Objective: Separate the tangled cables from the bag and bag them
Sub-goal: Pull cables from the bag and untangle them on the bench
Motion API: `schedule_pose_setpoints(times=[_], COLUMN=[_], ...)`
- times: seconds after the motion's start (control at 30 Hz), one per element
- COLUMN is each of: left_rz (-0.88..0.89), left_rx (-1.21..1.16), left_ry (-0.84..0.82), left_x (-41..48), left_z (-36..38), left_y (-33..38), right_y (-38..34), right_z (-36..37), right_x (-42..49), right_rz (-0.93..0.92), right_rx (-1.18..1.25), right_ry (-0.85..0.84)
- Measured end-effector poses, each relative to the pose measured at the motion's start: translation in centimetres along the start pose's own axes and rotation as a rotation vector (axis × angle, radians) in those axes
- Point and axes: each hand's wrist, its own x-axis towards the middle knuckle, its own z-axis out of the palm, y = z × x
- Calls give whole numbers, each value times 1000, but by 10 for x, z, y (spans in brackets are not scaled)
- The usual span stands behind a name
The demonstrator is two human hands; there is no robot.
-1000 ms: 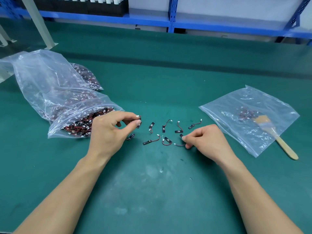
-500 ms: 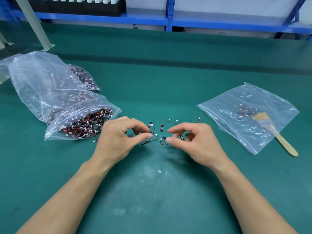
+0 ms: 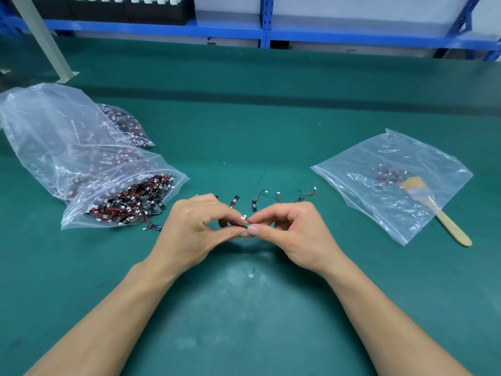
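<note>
My left hand (image 3: 193, 229) and my right hand (image 3: 295, 234) meet fingertip to fingertip above the green mat, both pinching a small red-and-black cable (image 3: 244, 218) with a white plug. Several loose short cables (image 3: 257, 200) lie in a row just beyond my fingers, and one more cable (image 3: 153, 227) lies left of my left hand. An open clear bag (image 3: 122, 196) full of tangled cables lies at the left. At the right lies a flat clear bag (image 3: 390, 183) holding a small cluster of cables.
A larger crumpled clear bag (image 3: 48, 131) and another cable-filled bag (image 3: 127, 126) sit behind the open one. A wooden-handled brush (image 3: 439, 213) lies on the right bag's edge. A grey post (image 3: 46, 39) and blue shelving (image 3: 265, 31) stand beyond the mat.
Both hands came together from either side of the cable row. They now pinch one cable between them, raised slightly off the mat.
</note>
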Motion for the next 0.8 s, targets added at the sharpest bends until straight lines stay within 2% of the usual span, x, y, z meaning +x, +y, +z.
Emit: schedule_pose_setpoints(times=[0.2, 0.33, 0.43, 0.8], left_rz=[-20, -120, -186, -342], left_rx=[-1, 19, 84, 144], left_ry=[-14, 134, 175, 243], left_x=[0, -1, -2, -6], left_z=[-3, -13, -21, -29], left_y=[-3, -16, -28, -48], right_y=[0, 7, 18, 30], right_z=[-8, -44, -68, -79], right_x=[2, 4, 2, -8], right_rz=[28, 112, 207, 296], right_rx=[-6, -130, -199, -339], right_ry=[32, 193, 249, 167])
